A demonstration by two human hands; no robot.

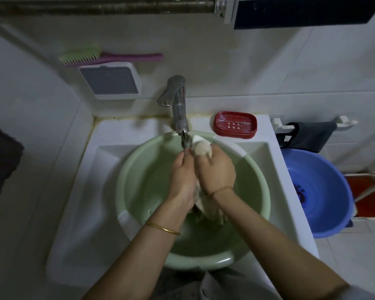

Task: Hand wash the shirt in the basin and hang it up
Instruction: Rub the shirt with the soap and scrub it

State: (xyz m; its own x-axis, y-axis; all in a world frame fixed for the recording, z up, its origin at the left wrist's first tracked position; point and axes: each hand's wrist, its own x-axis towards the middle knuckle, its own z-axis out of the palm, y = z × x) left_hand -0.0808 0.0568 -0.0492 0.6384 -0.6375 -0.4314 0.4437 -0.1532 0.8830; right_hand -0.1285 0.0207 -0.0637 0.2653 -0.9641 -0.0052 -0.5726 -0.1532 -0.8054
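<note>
Brush: green bristles, pink handle, lodged on the wall up-left of the tap. Green basin: set in the white sink below the tap. Left hand and right hand: both closed around the pale wet shirt, held over the basin under the spout. Red soap dish: right of the tap. Blue basin: far right.

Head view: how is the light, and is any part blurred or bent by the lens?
Head view: dim, flat light with no hard shadows; the red soap dish and tap look fairly sharp; both hands, left and right, and the pale shirt they hold are softly blurred; the wide lens curves the sink edges and wall tiles.
</note>
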